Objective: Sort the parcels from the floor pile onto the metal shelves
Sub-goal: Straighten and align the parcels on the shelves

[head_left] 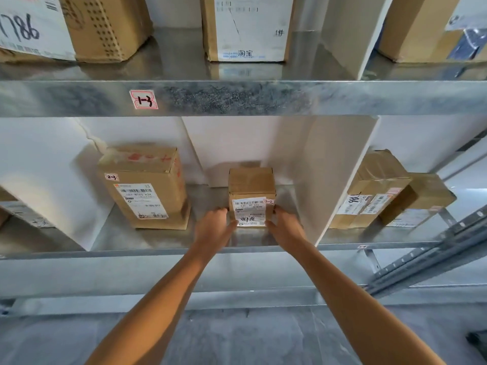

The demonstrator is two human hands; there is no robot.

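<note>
1. A small box [251, 184] stands upright on the lower shelf [158, 238], near the front edge. Its white shipping label [249, 212] faces the camera.
2. The label carries barcodes and handwritten black marks. A small red-edged sticker [268, 201] sits at its upper right corner.
3. The left hand [214, 223] is at the box's lower left corner. Its fingers [221, 210] are curled against the left side, grasping the box, and the thumb lies by the label's lower left.
4. The right hand [284, 225] mirrors it at the lower right corner. Its fingers [276, 210] are curled against the right side, also grasping the box.
5. Both bare forearms reach up from the bottom of the view, over the grey floor [237, 335].
6. A tall box [147, 188] stands on the same shelf to the left, well apart from the small one. It has a label on its front and red writing on top.
7. A white divider [329, 180] rises just right of the small box. Beyond it lie taped boxes [379, 188], packed against each other.
8. The upper shelf [237, 98] runs across the view, with a tag [143, 100] reading "1-3" stuck on its front rim.
9. On that shelf stand more boxes: one on the left [105, 25], one in the middle [250, 27] with a white label face, and one on the right [416, 27].
</note>
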